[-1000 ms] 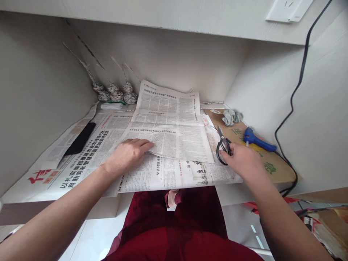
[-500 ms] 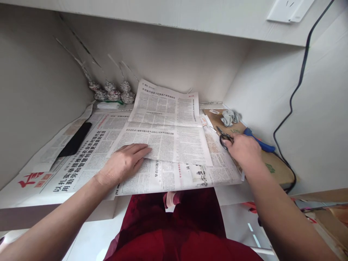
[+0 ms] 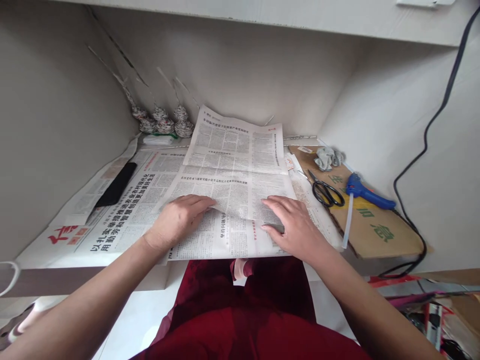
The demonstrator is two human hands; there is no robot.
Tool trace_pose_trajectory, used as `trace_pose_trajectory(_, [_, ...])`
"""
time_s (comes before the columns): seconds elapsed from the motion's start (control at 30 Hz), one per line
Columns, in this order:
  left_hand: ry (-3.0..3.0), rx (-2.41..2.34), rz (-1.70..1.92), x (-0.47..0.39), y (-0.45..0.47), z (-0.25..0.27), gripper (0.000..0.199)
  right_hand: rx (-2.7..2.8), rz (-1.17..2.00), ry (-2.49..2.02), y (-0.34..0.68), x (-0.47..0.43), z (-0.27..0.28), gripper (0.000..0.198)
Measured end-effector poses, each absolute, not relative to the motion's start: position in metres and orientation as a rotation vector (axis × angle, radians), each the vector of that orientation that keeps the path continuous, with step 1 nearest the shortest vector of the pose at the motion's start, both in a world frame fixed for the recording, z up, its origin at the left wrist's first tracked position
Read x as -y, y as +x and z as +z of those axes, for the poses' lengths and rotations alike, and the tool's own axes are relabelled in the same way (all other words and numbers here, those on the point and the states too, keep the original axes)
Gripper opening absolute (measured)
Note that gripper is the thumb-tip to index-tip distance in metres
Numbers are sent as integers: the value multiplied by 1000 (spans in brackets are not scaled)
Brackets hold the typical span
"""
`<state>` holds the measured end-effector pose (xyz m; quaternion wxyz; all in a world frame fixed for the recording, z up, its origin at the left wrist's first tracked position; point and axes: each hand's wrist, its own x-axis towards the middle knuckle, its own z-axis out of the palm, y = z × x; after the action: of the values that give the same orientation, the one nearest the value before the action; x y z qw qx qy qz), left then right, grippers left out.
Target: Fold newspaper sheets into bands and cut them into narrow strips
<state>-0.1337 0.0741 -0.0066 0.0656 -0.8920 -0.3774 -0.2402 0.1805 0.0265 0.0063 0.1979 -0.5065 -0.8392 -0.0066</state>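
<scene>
A printed newspaper sheet [image 3: 236, 167] lies on top of other newspapers, its far end raised against the back wall. My left hand [image 3: 183, 217] rests on its near left edge, fingers stretched together and thumb partly hidden. On the near right part of the sheet lies my right hand [image 3: 290, 222], fingers extended and thumb held apart. Black-handled scissors [image 3: 327, 192] lie untouched to the right, blades pointing away to the left. Beneath my hands spreads a larger newspaper [image 3: 131, 220] with big black and red characters.
A blue glue gun [image 3: 369, 194] with a white glue stick sits on cardboard [image 3: 393, 235], near a crumpled grey cloth [image 3: 328, 158]. A black cable [image 3: 412, 160] hangs at right. Woven paper gourds [image 3: 182, 122] stand back left; a black phone-like object [image 3: 117, 185] lies left.
My right hand has let go of the scissors, leaving them on the right, and has moved left onto the newspaper sheet. My left hand stays at the sheet's near edge.
</scene>
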Motion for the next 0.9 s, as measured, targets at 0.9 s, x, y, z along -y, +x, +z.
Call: trace_pose_trajectory(0.9, [-2736, 1045, -532, -70, -138, -5, 27, 2429, -177, -1322, 206, -37, -14, 38])
